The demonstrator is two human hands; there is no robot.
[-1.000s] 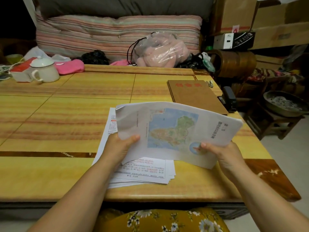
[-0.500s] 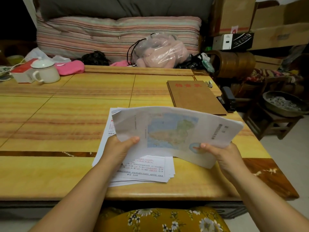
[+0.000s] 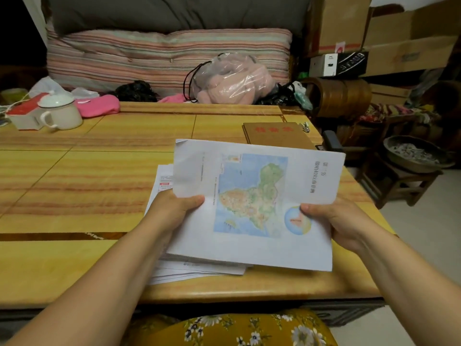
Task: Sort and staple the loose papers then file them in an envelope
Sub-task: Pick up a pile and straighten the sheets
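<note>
**Map sheet held up over the paper pile**

Yellow striped wood fills most of what I see, a wide table point(image 3: 99, 196) with dark inlaid lines, and beyond its far edge a striped cushion point(image 3: 162, 56) lies against a grey one. On the far left of the table stands a white lidded mug point(image 3: 61, 113) just beside a red and white box point(image 3: 23, 116), with a pink cloth point(image 3: 98, 106) to its right. A clear plastic bag point(image 3: 232, 81) with something pale pink inside sits at the far edge, near the middle.

I hold a map sheet point(image 3: 254, 203) in both hands, lifted above the table and turned sideways, so its printed heading runs down the right side. My left hand point(image 3: 172, 213) pinches its left edge, thumb on top and the fingers hidden beneath. My right hand point(image 3: 336, 221) grips the right edge the same way, thumb lying on the small round inset of the map.

Under the sheet, on the near part of the table, lies the pile of loose papers point(image 3: 189, 268), its edges fanned out unevenly; some red print shows at its far left corner. Far right on the table lies the brown envelope point(image 3: 274, 136), flat, with red characters on it, partly covered by the raised sheet. A black stapler point(image 3: 331, 143) sits at the table's right edge just beside the envelope, and something small and metallic point(image 3: 305, 127) lies at the envelope's far right corner. Cardboard boxes point(image 3: 399, 41) are stacked at the far right.
</note>
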